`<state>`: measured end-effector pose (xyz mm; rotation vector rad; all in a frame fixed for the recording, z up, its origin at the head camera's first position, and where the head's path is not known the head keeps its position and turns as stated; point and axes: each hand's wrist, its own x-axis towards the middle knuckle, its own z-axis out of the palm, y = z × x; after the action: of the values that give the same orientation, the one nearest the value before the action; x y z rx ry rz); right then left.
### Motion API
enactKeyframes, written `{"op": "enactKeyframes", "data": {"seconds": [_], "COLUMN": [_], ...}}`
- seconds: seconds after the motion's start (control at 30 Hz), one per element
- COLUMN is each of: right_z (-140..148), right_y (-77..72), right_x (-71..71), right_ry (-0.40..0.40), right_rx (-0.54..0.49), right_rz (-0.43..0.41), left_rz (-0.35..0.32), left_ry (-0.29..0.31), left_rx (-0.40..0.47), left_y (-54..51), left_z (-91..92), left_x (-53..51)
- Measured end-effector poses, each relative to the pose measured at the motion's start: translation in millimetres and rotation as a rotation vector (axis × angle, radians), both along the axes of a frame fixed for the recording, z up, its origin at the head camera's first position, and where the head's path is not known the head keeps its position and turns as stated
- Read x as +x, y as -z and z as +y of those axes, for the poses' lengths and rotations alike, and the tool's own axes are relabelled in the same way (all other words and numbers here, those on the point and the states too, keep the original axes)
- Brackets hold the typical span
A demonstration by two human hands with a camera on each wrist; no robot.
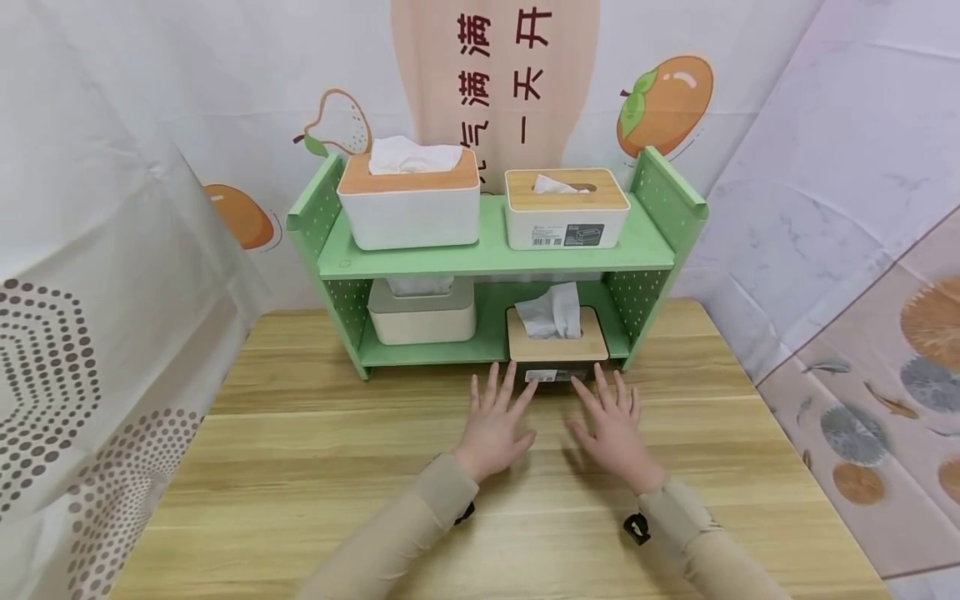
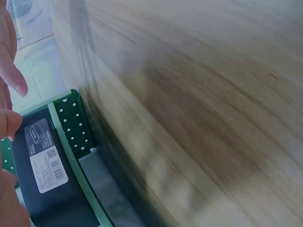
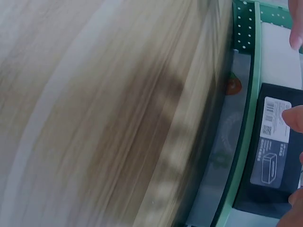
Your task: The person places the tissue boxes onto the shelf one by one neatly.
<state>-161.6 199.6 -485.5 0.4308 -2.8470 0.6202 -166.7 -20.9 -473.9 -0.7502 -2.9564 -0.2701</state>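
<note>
A black tissue box [image 1: 557, 348] with a light wooden lid and a white tissue poking out sits on the lower right of the green shelf [image 1: 495, 260]. My left hand [image 1: 492, 432] reaches toward its front left corner, fingers spread. On the other side, my right hand [image 1: 617, 435] has its fingers fanned out by the front right corner. Both wrist views show fingertips close before the black front and its label [image 3: 271, 142]; whether they touch it I cannot tell. Neither hand grips anything.
A cream tissue box [image 1: 422, 323] stands lower left on the shelf. Above are a large white tissue box [image 1: 412, 212] and a smaller one [image 1: 564, 215], both with wooden lids. The shelf stands at the back of the wooden table [image 1: 337, 467], before patterned cloth.
</note>
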Motion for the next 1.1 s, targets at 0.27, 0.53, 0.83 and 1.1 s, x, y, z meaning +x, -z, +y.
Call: {"op": "enactKeyframes", "data": {"seconds": [0.27, 0.53, 0.83, 1.1], "right_z": [-5.2, -6.9, -12.1, -14.5], "right_y": [0.4, -2.9, -4.3, -6.7], "right_x": [-0.6, -16.5, -43.6, -62.5], "right_ry": [0.006, 0.015, 0.021, 0.043], "right_rx": [0.031, 0.015, 0.035, 0.084], "right_rz": [-0.039, -0.041, -0.033, -0.06], "left_rz": [0.009, 0.031, -0.044, -0.074], "left_ry": [-0.035, -0.055, -0.099, -0.137], "left_rx": [-0.022, -0.035, -0.06, -0.112], "left_y": [1.2, -4.3, -11.0, -18.0], "left_z": [7.1, 8.3, 11.4, 20.4], "left_x": [-4.3, -21.9, -53.4, -68.1]}}
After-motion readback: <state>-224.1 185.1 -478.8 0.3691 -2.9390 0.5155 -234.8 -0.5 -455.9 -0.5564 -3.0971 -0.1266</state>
